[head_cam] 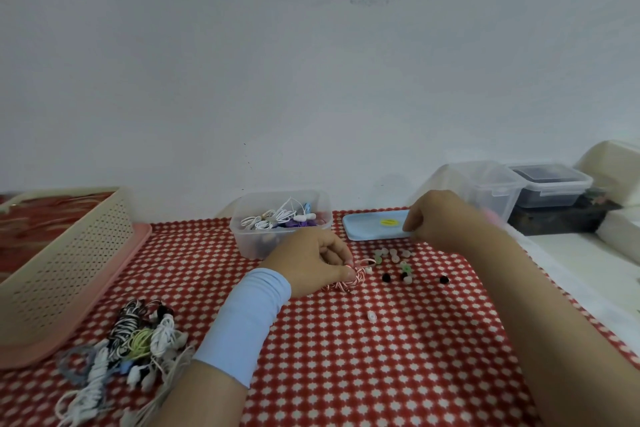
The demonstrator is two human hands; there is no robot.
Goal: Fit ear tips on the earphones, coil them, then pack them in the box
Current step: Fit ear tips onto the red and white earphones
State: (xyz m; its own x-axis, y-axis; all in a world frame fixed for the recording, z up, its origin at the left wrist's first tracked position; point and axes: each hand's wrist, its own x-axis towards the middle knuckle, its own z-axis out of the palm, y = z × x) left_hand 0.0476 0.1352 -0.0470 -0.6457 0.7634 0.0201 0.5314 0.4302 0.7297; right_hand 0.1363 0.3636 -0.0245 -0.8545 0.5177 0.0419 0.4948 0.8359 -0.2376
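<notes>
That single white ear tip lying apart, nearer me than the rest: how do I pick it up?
Pinch the white ear tip across its sides, coming straight down from above. It is small and low on the checked cloth, with bare cloth all round, so nothing blocks either fingertip. The left hand holds the striped earphones, so use the right hand.

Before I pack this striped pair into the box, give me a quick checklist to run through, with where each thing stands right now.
1. The left hand grips the striped earphones: ok.
2. Cable wound into a coil: ok.
3. Tips fitted on both buds: cannot tell, hidden by fingers.
4. The box is open, the blue lid lying beside it: ok.
5. The right hand free: cannot tell, fingers curled at the lid's edge.
6. More loose ear tips on the cloth nearby: ok.
</notes>
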